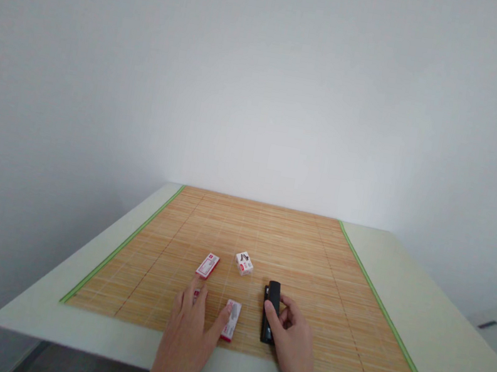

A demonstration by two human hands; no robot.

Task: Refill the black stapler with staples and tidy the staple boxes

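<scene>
Head cam, bamboo mat (313, 254) on pale table (426, 292), plain wall behind.

R hand (294, 340) on black stapler (271, 310). Stapler lies flat on mat, long axis running near-to-far, almost straight away from the person, far end tipped very slightly left. Thumb lies along its near/right side, fingertips curl at the right flank approx. mid-length. Fingers close together, bent, touching the body; whether they're actually clamped round it or just resting against it — can't tell from this angle. Stapler sits directly ahead-left of the R palm, so R hand is clearly the nearer one.

L hand (189, 328) flat, palm down, fingers spread loosely, not gripping. Thumb tip touches the near staple box (231, 319), which lies just right of the hand, long axis also near-to-far. A bit of red/white shows under the L index finger, prob. another small box, mostly hidden.

Two more boxes farther out: flat one (208, 265) ahead of L fingertips, angled; small one (243, 264) standing tilted, well apart from both hands, betw. the flat one and stapler's far end.

Gap betw. near staple box and stapler is narrow; they lie roughly parallel, not touching.
</scene>
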